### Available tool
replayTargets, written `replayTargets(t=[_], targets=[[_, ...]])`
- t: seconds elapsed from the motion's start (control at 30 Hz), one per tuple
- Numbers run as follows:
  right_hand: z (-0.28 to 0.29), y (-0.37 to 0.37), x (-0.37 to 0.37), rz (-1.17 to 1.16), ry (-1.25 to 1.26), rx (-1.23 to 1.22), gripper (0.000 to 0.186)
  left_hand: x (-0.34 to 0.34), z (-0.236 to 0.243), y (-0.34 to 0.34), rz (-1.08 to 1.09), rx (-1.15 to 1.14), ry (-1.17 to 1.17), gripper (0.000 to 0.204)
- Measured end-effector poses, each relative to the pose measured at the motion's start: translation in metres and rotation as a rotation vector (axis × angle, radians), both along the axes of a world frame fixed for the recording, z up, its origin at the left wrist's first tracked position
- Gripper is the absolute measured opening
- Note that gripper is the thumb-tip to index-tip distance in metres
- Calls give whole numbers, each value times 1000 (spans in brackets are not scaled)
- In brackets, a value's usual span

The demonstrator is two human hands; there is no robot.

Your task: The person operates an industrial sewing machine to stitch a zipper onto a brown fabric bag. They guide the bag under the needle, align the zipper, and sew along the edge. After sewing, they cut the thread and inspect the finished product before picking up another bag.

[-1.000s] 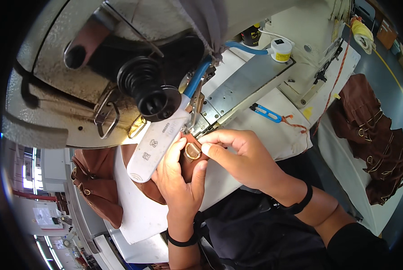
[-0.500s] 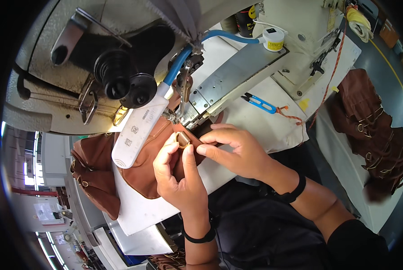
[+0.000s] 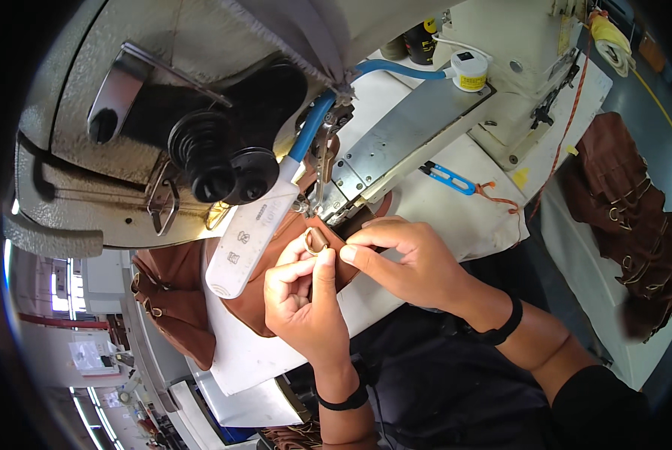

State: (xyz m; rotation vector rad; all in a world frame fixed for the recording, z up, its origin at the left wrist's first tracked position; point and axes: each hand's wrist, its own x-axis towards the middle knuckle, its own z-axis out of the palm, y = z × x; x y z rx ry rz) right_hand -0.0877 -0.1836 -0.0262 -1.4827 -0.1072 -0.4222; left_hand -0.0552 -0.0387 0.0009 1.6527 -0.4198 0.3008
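Left hand (image 3: 304, 291) pinching a gold-coloured ring (image 3: 316, 241) on a brown piece (image 3: 253, 300), right hand (image 3: 409, 261) pinching the piece's edge, the piece at a metal plate's (image 3: 402, 127) near end, blue snips (image 3: 451, 179) right of the plate

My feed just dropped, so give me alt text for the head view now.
A person's left hand pinches a metal ring on a brown piece at a sewing machine, while the right hand touches the piece's edge. Blue snips lie on the white table, with more brown pieces at far right.
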Motion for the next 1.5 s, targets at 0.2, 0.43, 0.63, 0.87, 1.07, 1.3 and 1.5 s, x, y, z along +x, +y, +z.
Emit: replayTargets(t=[0.2,0.43,0.63,0.87,1.07,1.3,1.5], targets=[[4,0,6,23,78,29,15,6,3,-4,16,-59,83,14],[-2,7,9,-70,-9,51,17,8,4,-8,29,10,53,12],[0,9,9,-91,-17,44,18,7,2,-8,-16,-20,16,9],[-1,8,11,-104,10,37,19,7,5,-12,40,-1,34,5],[4,11,15,-99,35,48,20,13,7,-11,42,-17,12,5],[23,5,21,-88,176,-32,17,28,11,-8,-12,4,86,7],[38,-1,23,-98,215,-84,28,35,22,-3,-11,103,158,11]])
